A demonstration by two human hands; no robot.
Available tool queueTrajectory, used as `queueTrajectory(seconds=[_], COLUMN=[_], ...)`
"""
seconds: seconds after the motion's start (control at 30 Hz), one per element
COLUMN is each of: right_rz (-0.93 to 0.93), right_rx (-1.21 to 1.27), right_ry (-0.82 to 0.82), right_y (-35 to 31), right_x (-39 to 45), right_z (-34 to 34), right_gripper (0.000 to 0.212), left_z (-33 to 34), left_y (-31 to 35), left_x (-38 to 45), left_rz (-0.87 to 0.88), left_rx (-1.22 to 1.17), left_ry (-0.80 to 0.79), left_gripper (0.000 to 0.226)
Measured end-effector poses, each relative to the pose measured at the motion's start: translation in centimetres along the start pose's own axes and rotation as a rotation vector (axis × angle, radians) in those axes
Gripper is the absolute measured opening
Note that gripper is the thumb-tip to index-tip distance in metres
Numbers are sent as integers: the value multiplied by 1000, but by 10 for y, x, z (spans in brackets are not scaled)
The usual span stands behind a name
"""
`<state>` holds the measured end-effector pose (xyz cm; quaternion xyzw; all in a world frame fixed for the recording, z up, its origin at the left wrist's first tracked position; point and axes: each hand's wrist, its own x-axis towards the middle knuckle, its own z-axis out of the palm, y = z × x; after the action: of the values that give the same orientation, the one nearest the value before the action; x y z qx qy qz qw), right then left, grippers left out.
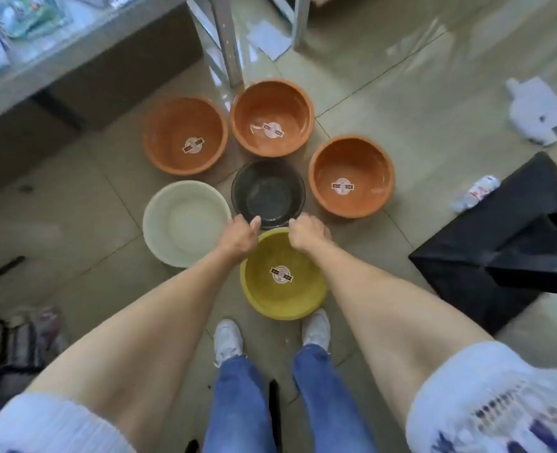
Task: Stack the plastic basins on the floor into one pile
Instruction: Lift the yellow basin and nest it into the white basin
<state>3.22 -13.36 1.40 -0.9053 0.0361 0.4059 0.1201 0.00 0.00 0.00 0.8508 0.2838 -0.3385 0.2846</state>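
Note:
Several plastic basins sit on the tiled floor. Three orange basins form an arc at the back: one on the left (185, 135), one in the middle (272, 117), one on the right (352, 176). A black basin (268, 191) sits in the centre, a white basin (185, 223) to its left and a yellow basin (282, 276) nearest my feet. My left hand (241, 235) and my right hand (308, 233) are both closed at the black basin's near rim, just above the yellow basin's far edge. Whether the fingers clasp the rim is hard to tell.
A low shelf unit (84, 60) stands at the back left, metal legs (228, 40) behind the basins. A black stool (499, 243) is at the right, with a white bag (535, 109) and a small bottle (476, 192) near it. My shoes (228, 338) stand behind the yellow basin.

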Motion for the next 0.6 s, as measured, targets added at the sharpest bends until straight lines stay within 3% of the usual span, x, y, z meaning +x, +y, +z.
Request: queueTrajectory(seconds=[0.33, 0.6], right_rz=[331, 539], right_rx=[241, 336], right_ry=[53, 12], right_y=[72, 134], right_x=[127, 177], right_z=[128, 195], right_gripper=[45, 47], left_z=[129, 205], left_y=[-77, -129], left_x=[117, 174], left_rz=[-71, -317], left_rx=[95, -15], left_ry=[-80, -119], left_gripper=[59, 57])
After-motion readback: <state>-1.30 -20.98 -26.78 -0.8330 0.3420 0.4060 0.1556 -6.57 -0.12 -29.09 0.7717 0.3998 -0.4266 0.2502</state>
